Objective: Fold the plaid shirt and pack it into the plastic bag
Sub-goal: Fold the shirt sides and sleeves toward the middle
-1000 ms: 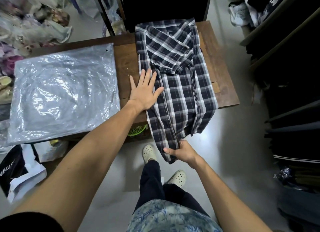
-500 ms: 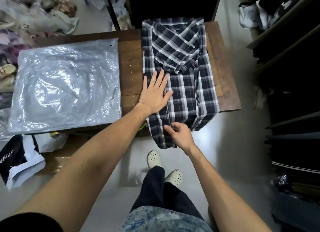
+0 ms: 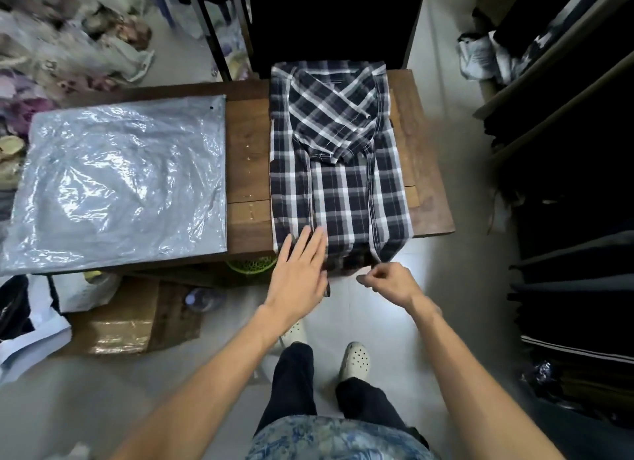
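The shirt's [image 3: 338, 171] near hem hangs past the table's [image 3: 425, 171] front edge in shadow, partly hidden behind the left hand [image 3: 300, 276], so its fold there is hard to read. That hand lies flat, fingers [image 3: 310, 245] straight and slightly apart on the shirt's near left corner; the right hand [image 3: 389, 282] hovers just off the hem, fingers curled in, holding nothing visible. The bag [image 3: 116, 185] lies flat to the left, a bare strip of wood between it and the shirt.

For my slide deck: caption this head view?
Both hands at the plaid shirt's near edge, plastic bag flat alongside.
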